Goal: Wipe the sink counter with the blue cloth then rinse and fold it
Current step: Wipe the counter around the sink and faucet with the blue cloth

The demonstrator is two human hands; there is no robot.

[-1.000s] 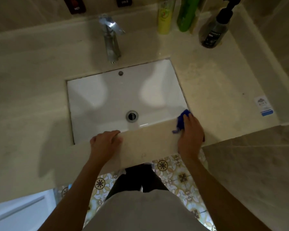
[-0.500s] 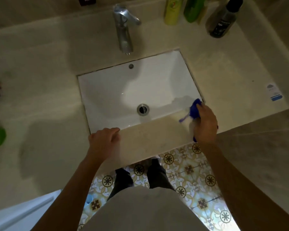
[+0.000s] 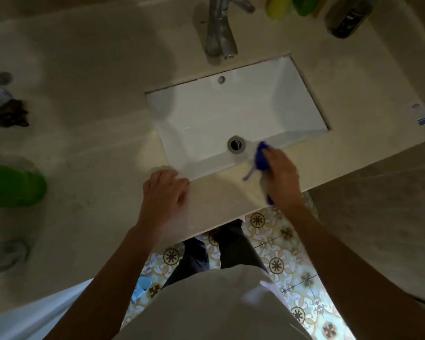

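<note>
A white rectangular sink [image 3: 206, 114] is set in a beige stone counter [image 3: 88, 94]. My right hand [image 3: 281, 180] presses the bunched blue cloth [image 3: 261, 159] onto the narrow counter strip in front of the basin, near its front right part; most of the cloth is hidden under the palm. A loose blue end trails to the left. My left hand [image 3: 163, 195] rests flat on the same strip at the basin's front left corner, holding nothing. A chrome tap [image 3: 219, 33] stands behind the basin.
Yellow, green and dark bottles [image 3: 346, 15] line the back right of the counter. A green object [image 3: 12, 186] and dark small items [image 3: 9, 116] sit at the left. A wall ledge [image 3: 378, 204] rises on the right. Patterned floor tiles [image 3: 275, 253] lie below.
My right hand has slid the blue cloth leftward along the front strip, from the basin's right corner toward the drain. The left hand stays put. The view has shifted left.
</note>
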